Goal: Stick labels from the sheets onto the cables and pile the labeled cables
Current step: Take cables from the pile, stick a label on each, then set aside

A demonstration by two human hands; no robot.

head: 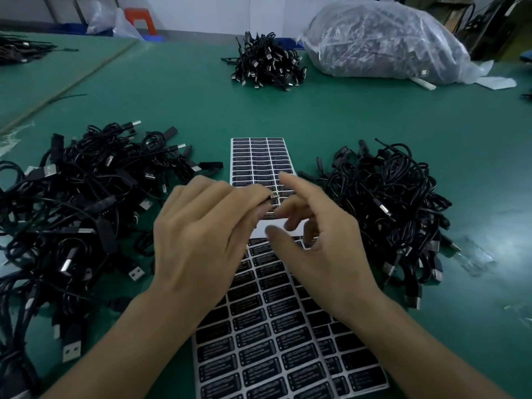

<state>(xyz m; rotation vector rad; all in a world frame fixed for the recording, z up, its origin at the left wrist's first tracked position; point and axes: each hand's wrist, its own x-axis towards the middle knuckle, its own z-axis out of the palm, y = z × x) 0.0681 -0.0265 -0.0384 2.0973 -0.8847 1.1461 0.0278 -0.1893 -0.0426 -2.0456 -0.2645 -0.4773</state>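
Three heaps of black USB cables sit on the green counter (178,110): the left heap (86,211), the right heap (388,203) and a smaller far heap (267,64), beside a clear bag (383,38) of more cables. Two sheets of black, white-printed labels lie between the near heaps, the far sheet (259,156) and the near sheet (273,341). Above them, the left hand (201,243) pinches a cable end (272,197) in curled fingers; the right hand (313,249) has its fingers spread, holding nothing.

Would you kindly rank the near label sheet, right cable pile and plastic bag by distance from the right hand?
1. near label sheet, under the right hand.
2. right cable pile, just rightward.
3. plastic bag, far back right.
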